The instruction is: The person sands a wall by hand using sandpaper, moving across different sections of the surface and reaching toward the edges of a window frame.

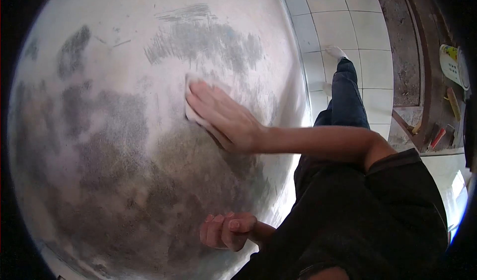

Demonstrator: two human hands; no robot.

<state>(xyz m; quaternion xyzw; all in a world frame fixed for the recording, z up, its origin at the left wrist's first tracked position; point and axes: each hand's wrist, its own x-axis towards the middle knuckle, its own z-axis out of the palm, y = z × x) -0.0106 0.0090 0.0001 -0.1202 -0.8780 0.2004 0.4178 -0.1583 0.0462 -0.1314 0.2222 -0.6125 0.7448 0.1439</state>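
Note:
My right hand [226, 116] lies with its fingers pressed on a white-backed folded sheet, which looks like sandpaper [190, 94]. It holds the sheet flat against a large white wall surface [124, 12] with blotchy grey patches. A dark edge shows beneath the sheet, and its underside is hidden. Lower in the view, my left hand [226, 230] is curled into a loose fist in front of a dark grey patch. Nothing shows between its fingers, and its palm is turned out of sight.
Pale floor tiles [338, 29] run along the wall's base, with my leg [345, 91] over them. At the far right, a white container [453, 66], a yellow-handled tool [453, 104] and a red-handled tool [438, 137] lie on a brown surface [432, 81].

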